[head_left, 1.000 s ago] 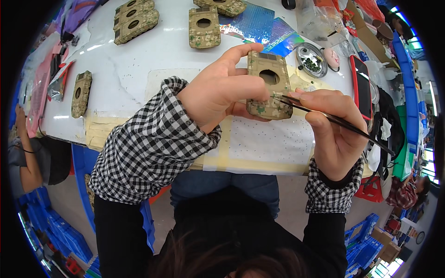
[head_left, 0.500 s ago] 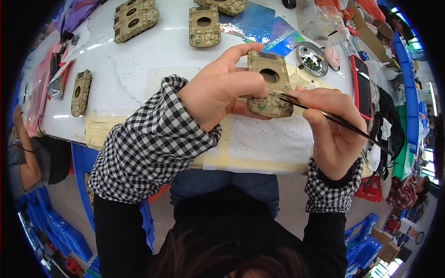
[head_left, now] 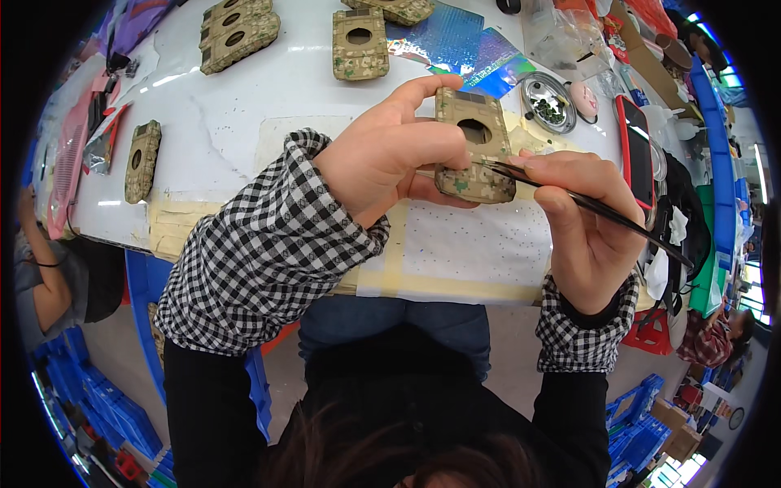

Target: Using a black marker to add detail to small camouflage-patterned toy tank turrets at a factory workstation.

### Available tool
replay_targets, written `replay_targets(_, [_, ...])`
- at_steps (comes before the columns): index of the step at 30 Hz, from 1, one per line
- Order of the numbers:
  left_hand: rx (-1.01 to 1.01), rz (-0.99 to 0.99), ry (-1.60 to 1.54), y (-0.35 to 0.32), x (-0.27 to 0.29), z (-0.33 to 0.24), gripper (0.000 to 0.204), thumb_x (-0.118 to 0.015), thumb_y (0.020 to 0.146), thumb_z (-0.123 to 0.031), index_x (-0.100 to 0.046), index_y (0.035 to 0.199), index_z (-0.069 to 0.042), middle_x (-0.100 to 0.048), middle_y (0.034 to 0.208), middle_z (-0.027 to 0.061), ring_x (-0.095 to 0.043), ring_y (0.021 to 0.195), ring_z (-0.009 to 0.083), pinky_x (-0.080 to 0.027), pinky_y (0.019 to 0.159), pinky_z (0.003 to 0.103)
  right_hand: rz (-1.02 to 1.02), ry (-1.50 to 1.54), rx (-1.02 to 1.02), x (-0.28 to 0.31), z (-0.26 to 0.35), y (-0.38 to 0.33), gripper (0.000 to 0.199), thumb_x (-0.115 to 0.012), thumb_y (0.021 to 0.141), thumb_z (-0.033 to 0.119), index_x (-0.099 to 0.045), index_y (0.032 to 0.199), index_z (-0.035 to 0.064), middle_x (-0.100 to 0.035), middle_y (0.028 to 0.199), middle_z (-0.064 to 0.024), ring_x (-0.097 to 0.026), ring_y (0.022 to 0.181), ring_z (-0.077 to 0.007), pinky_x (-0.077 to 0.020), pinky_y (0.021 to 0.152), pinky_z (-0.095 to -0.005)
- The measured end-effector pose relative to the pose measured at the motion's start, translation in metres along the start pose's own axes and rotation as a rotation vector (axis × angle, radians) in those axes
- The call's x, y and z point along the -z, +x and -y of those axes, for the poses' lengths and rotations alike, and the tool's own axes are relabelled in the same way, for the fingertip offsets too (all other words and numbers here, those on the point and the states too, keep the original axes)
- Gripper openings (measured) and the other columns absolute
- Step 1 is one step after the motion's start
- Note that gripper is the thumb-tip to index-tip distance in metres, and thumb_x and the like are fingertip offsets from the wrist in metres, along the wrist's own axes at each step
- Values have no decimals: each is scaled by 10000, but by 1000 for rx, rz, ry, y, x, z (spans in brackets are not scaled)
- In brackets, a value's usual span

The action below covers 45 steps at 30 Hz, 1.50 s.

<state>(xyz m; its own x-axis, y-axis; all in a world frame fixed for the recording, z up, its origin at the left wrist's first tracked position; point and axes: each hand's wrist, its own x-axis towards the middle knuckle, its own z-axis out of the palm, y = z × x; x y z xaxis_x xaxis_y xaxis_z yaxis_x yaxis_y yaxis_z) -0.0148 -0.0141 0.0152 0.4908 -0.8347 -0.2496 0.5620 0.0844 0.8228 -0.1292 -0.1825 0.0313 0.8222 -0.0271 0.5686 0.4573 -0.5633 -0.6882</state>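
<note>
A camouflage-patterned model tank hull [head_left: 478, 180] with a round hole in its top is gripped by my left hand [head_left: 390, 154]. The thumb presses on the hull's top, and the other fingers reach around its side and underneath. My right hand [head_left: 590, 215] pinches black tweezers [head_left: 606, 211] between thumb and fingers. Their tips meet the hull's top surface close to my left thumb, below the hole. Whether anything tiny sits between the tips is too small to tell.
More camouflage hulls [head_left: 360, 45] lie at the table's back and left. A round dish [head_left: 547, 103] with small dark green parts, shiny blue film [head_left: 447, 41] and a red-framed phone [head_left: 634, 150] are beyond my right hand. Speckled white paper [head_left: 468, 256] covers the near edge.
The hull and tweezers have shifted only very slightly. Both hands keep the same grip, with the tweezer tips still at the hull's top.
</note>
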Motion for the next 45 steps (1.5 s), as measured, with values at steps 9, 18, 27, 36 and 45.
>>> replay_targets(9, [-8,-10,42,0,2,3,725,-555,788,-116,-209,1423,-63,-528,1233,161,-614,1019,244,-544,824,391,5,12,-11,0,0,0,151,-704,772,-6,-658,914,-32,-674,884,-102,-632,777,-187,-493,708,-273])
replay_targets(18, [-1,10,17,-2,2,1,720,-555,802,-132,-202,1426,-61,-523,1240,160,-609,1032,238,-543,829,390,-1,59,-14,3,-1,0,156,-690,801,32,-654,935,-38,-670,925,-136,-634,864,-214,-487,791,-303])
replay_targets(27, [14,-16,-80,-4,-1,-3,614,-485,863,-185,-247,1413,-54,-518,1267,136,-599,1064,237,-526,870,395,-104,152,36,5,-9,-5,196,-606,893,103,-581,1012,-51,-650,958,-139,-623,889,-192,-468,812,-295])
replay_targets(36, [2,-75,-187,1,8,-11,512,-447,894,-204,-313,1360,-40,-539,1229,164,-619,1034,303,-556,821,360,-268,-92,-44,12,-9,-7,101,-571,901,61,-542,955,-20,-566,906,-91,-506,805,-130,-398,762,-242])
replay_targets(45, [12,-96,-151,2,7,-10,544,-455,894,-200,-276,1382,-37,-545,1226,170,-624,1013,340,-575,778,330,-229,-590,-84,26,-11,-14,88,-629,828,7,-639,915,1,-585,737,-76,-538,681,-183,-414,640,-269])
